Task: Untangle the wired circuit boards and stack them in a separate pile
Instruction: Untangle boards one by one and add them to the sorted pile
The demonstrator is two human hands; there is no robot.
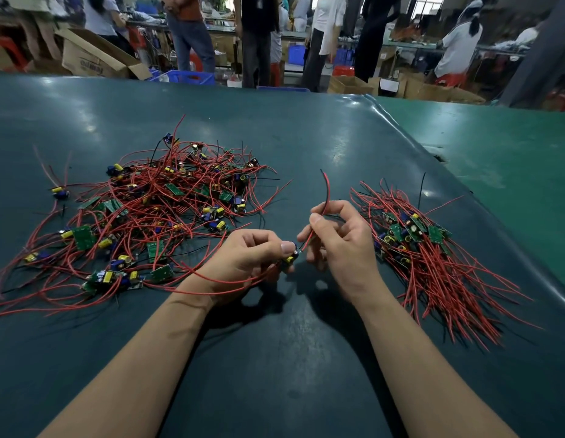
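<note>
A tangled heap of small green circuit boards with red and black wires (154, 213) spreads over the left half of the dark green table (306, 358). On the right lies a tidier pile of boards (414, 235), its red wires all fanning toward me. Between them my left hand (252, 257) pinches one small board (290, 257) by thumb and fingers, with its red wires looping back under my wrist. My right hand (341, 238) pinches that board's red wire (326, 197), which curves up above my fingers.
The table's far edge runs across the top, and a lighter green surface (496, 153) adjoins it on the right. Beyond stand several people (192, 33), cardboard boxes (94, 55) and blue crates (186, 78). One stray board (60, 191) lies left of the heap.
</note>
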